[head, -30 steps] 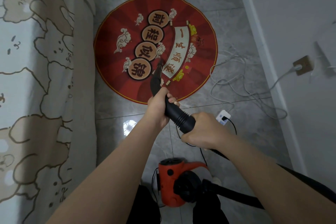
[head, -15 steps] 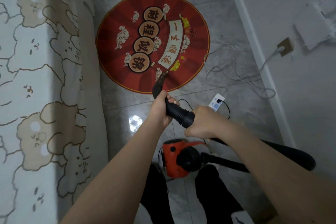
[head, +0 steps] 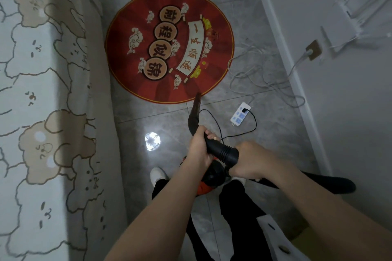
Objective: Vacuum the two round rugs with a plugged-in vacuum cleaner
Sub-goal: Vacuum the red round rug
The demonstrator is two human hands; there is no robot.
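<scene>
Down low, holding the black nozzle (head: 196,112) of a vacuum cleaner (head: 210,178) with two hands. Left hand (head: 198,150) curled tight round the bent part of the tube, fingers wrapped over the top. Right hand (head: 247,162) curled round the ribbed black collar (head: 227,153) just behind, with the hose (head: 331,183) running off to the right. Pointed tip of the nozzle touching the near edge of the round red rug (head: 169,46), right where rug meets floor (head: 148,121). Only one rug showing, lying flat on the grey tiles with round yellow badges and a cream banner on it. Red and black body of the vacuum cleaner sitting on the floor under the hands, partly hidden. Thin black cord (head: 239,131) looping from near the hands to a white power strip (head: 240,114) on the floor, plugged in there. White cable (head: 254,76) from the strip lying in loose loops beside the rug and going up to a wall socket (head: 314,50). Bed cover with bear pictures (head: 42,112) hanging down on the left. Black trouser legs (head: 237,214) and one white shoe (head: 158,175) below.
</scene>
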